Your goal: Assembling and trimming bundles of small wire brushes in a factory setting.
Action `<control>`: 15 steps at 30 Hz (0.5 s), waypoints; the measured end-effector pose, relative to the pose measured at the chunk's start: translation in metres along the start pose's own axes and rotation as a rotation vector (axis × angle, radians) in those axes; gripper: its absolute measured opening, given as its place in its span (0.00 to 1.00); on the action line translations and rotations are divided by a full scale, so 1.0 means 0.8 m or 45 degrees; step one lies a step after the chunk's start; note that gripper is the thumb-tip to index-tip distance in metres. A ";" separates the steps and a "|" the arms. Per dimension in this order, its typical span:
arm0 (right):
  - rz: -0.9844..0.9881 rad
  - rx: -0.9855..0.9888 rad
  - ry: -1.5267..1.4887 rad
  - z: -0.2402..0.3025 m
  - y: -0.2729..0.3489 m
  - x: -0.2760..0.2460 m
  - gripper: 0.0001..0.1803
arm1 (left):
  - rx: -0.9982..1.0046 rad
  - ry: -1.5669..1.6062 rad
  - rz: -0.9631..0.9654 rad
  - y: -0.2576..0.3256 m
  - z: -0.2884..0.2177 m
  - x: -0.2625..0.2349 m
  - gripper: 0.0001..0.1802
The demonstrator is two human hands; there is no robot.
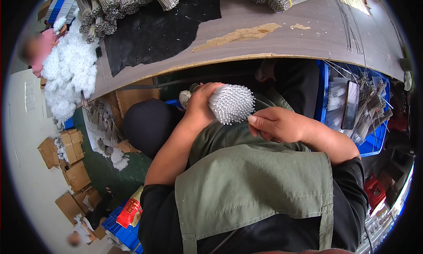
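My left hand (202, 102) grips a white plastic head studded with many short spikes (232, 103), held just below the table edge over my lap. My right hand (274, 123) sits right beside it, fingers pinched together at the spiked head's lower right side; what it pinches is too small to tell, possibly a thin wire. Both forearms are bare and cross over my green apron (255, 183).
A grey worktable (282, 38) carries a black mat (154, 31) and bundles of metal wires (105, 7). A heap of white spiked pieces (70, 69) lies at the left. A blue crate (374, 135) with wires and a phone (351, 105) stands right. Cardboard boxes (72, 174) litter the floor.
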State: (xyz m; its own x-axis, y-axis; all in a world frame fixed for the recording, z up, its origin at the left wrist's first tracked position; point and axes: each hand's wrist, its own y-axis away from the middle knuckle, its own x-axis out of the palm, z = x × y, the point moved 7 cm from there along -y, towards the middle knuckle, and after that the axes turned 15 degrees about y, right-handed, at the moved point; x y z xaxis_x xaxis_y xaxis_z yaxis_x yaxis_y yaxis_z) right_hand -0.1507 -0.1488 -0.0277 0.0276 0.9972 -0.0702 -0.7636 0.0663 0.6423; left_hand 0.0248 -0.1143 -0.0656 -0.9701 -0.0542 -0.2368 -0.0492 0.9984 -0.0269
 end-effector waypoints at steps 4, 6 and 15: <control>0.014 0.017 0.004 0.002 -0.003 -0.002 0.26 | -0.018 0.062 -0.030 -0.003 0.004 -0.003 0.26; 0.017 0.039 -0.009 0.000 -0.004 -0.005 0.26 | -0.030 0.099 -0.047 -0.009 0.005 -0.003 0.24; -0.010 -0.066 -0.031 0.015 -0.022 -0.001 0.24 | -0.172 0.432 -0.110 0.006 0.027 -0.021 0.12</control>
State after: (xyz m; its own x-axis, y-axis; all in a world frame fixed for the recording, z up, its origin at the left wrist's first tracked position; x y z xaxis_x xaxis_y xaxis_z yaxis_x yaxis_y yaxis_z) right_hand -0.1298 -0.1505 -0.0297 0.0487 0.9972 -0.0561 -0.7959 0.0727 0.6011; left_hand 0.0457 -0.1089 -0.0831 -0.9835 -0.1533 0.0966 -0.1435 0.9845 0.1007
